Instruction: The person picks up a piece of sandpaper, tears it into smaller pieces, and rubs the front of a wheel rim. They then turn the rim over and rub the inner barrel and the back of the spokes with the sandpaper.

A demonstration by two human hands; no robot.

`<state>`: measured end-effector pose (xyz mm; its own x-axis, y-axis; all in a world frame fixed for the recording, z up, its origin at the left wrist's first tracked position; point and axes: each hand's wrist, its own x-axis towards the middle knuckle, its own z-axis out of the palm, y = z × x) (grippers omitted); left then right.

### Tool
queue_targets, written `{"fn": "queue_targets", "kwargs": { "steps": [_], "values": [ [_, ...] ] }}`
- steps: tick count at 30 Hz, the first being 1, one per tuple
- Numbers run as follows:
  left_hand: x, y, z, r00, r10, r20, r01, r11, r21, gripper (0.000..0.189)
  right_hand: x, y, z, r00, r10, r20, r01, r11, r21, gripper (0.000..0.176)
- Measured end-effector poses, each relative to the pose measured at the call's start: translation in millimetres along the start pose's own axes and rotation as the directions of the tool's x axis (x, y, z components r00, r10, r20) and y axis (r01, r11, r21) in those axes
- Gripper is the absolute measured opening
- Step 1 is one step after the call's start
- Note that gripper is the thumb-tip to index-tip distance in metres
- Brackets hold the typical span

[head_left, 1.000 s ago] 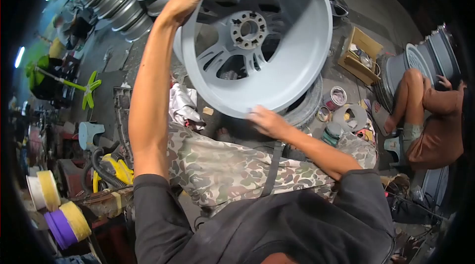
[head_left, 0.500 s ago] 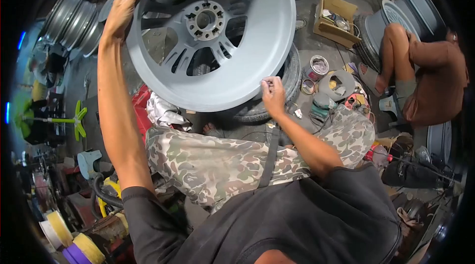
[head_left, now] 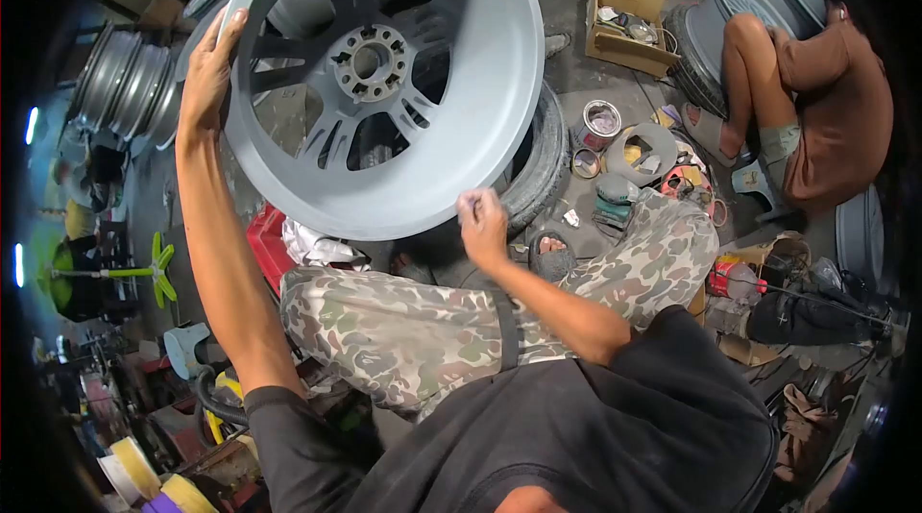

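Note:
A grey alloy wheel rim (head_left: pixel 485 134) is tilted up in front of me, its spokes and bolt-holed hub visible inside the barrel. My left hand (head_left: pixel 206 81) grips its left edge, thumb over the lip and the other fingers hidden behind. At the lower right lip is my right hand (head_left: pixel 483 228), fingers curled together against or just beside the edge. Whatever those fingers pinch is too small to make out. Below and behind the rim lies a black tyre (head_left: pixel 549 162).
To the right are an open tin (head_left: pixel 601 119), a grey disc (head_left: pixel 642 152), a green power tool (head_left: pixel 613 206) and a cardboard box (head_left: pixel 629 28). Another person (head_left: pixel 834 119) sits at far right beside stacked rims. More rims (head_left: pixel 125 85) stand at left. A red container (head_left: pixel 267 246) lies near my legs.
My right hand has moved left and down along the lower lip. The whole view has shifted, with the rim now further left and slightly lower. My left hand keeps its grip.

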<state>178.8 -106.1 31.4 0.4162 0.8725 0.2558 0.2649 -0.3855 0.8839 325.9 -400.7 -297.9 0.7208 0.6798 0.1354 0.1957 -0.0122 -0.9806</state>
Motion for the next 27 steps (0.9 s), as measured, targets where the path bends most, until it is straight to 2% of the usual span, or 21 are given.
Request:
{"fn": "queue_targets", "kwargs": {
  "steps": [1, 3, 4, 5, 6, 8, 9, 11, 12, 13, 15, 16, 18, 19, 23, 24, 27],
  "values": [
    [1.4, -2.2, -0.1, 1.0, -0.008, 0.006, 0.008, 1.0, -0.027, 0.064, -8.0, -3.8, 4.1, 0.997, 0.076, 0.034, -0.08, 0.991, 0.111, 0.008],
    [-4.2, -1.0, 1.7, 1.0, 0.001, 0.006, -0.001, 0.999, -0.051, 0.063, 10.5, 9.3, -1.6, 0.999, 0.038, -0.022, -0.038, 0.999, -0.007, 0.011],
    [-6.4, -1.0, 2.1, 1.0, -0.001, -0.007, 0.0, 0.997, -0.079, 0.063, 32.9, 21.5, -4.6, 0.992, 0.079, -0.095, -0.085, 0.995, -0.06, 0.015],
    [-6.2, -2.2, 2.3, 1.0, 0.003, -0.005, -0.003, 0.997, -0.077, 0.063, 62.2, 28.4, -11.7, 0.964, 0.208, -0.166, -0.207, 0.978, 0.027, 0.019],
    [-5.9, -3.5, 1.6, 1.0, 0.009, -0.003, -0.009, 0.998, -0.066, 0.063, 96.6, 51.7, -15.7, 0.939, 0.026, -0.343, -0.078, 0.987, -0.14, 0.019],
    [-4.5, -1.2, 3.5, 1.0, 0.011, 0.011, -0.011, 0.999, -0.041, 0.062, 145.3, 63.4, -26.9, 0.936, 0.119, -0.331, -0.145, 0.988, -0.052, 0.016],
    [-3.6, -1.7, 5.1, 1.0, 0.013, 0.013, -0.012, 0.999, -0.045, 0.062, 143.7, 68.0, -28.2, 0.935, 0.117, -0.335, -0.144, 0.988, -0.055, 0.016],
    [0.7, -3.4, 4.7, 1.0, 0.024, 0.013, -0.024, 1.0, -0.021, 0.061, 139.4, 84.1, -20.8, 0.908, 0.193, -0.372, -0.174, 0.981, 0.085, 0.017],
    [1.2, -2.7, 3.9, 1.0, 0.03, 0.011, -0.029, 0.999, -0.018, 0.061, 119.4, 99.4, -12.2, 0.907, 0.22, -0.36, -0.183, 0.974, 0.134, 0.017],
    [-1.0, -2.3, 4.2, 0.999, 0.042, 0.008, -0.042, 0.999, -0.02, 0.061, 91.0, 72.2, -13.0, 0.897, 0.332, -0.292, -0.263, 0.932, 0.25, 0.017],
    [-4.8, -2.1, 5.5, 0.998, 0.06, 0.002, -0.06, 0.998, -0.023, 0.06, 63.9, 59.0, -10.6, 0.873, 0.419, -0.249, -0.346, 0.893, 0.289, 0.015],
    [-7.5, -2.1, 4.9, 0.999, 0.043, 0.004, -0.042, 0.998, -0.043, 0.06, 74.6, 68.4, -8.8, 0.876, 0.415, -0.247, -0.341, 0.893, 0.292, 0.015],
    [-12.0, 0.6, 3.5, 1.0, -0.005, -0.007, 0.005, 0.999, -0.036, 0.057, 112.5, 107.8, -7.2, 0.872, 0.283, -0.4, -0.233, 0.957, 0.171, 0.014],
    [-11.7, 1.1, 3.6, 1.0, 0.003, -0.012, -0.003, 0.999, -0.033, 0.057, 140.8, 100.4, -13.2, 0.864, 0.174, -0.472, -0.157, 0.985, 0.077, 0.015],
    [-12.8, 1.5, 11.5, 1.0, 0.029, 0.001, -0.029, 0.997, -0.071, 0.058, 228.9, 84.3, -35.6, 0.876, 0.222, -0.427, -0.172, 0.973, 0.153, 0.018],
    [-12.1, 0.3, 10.9, 0.999, 0.036, 0.002, -0.035, 0.997, -0.068, 0.059, 223.1, 85.8, -33.0, 0.882, 0.218, -0.418, -0.167, 0.974, 0.155, 0.018],
    [-15.9, 7.0, 13.2, 0.998, 0.044, -0.036, -0.045, 0.998, -0.04, 0.058, 165.6, 82.8, -22.9, 0.869, 0.275, -0.412, -0.142, 0.935, 0.325, 0.015]
  ]
}}
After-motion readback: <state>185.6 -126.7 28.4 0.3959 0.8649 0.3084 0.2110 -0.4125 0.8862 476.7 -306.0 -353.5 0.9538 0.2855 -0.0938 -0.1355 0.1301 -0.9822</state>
